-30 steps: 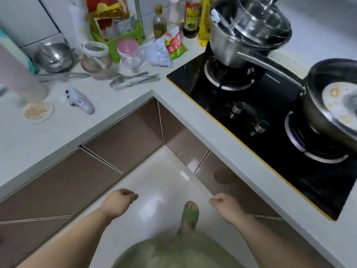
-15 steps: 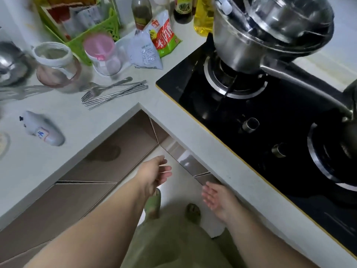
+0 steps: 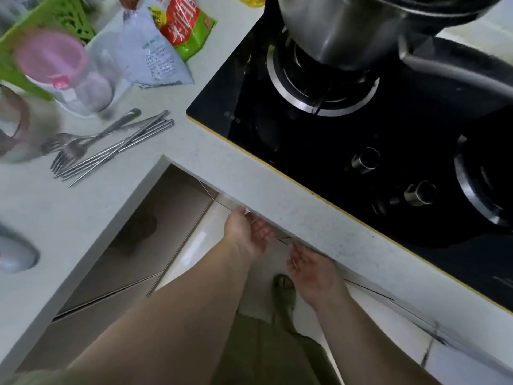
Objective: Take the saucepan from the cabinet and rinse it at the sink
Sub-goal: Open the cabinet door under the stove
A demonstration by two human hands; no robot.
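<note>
I see both hands reaching under the front edge of the countertop (image 3: 277, 207), just below the black gas hob (image 3: 361, 151). The left hand (image 3: 247, 234) sits at the lip of the countertop near its inner corner, fingers loosely spread and curled upward, their tips tucked out of sight beneath the edge; I cannot tell whether they grip anything there. The right hand (image 3: 311, 269) is just beside it, further along the same edge, palm turned up and fingers parted, tips also going under the lip. The two hands are near each other but apart.

The brown cabinet doors (image 3: 155, 226) run below the countertop; those I can see look closed. I see no saucepan in the cabinet from here. A large steel pot (image 3: 347, 29) stands on the hob's far burner, well above the hands in the view.

On the countertop left of the hob lie forks and metal chopsticks (image 3: 111, 145), a pink-lidded jar (image 3: 63, 68), and food packets (image 3: 166, 45). A green-slippered foot (image 3: 283, 290) stands on the pale floor below the right hand.
</note>
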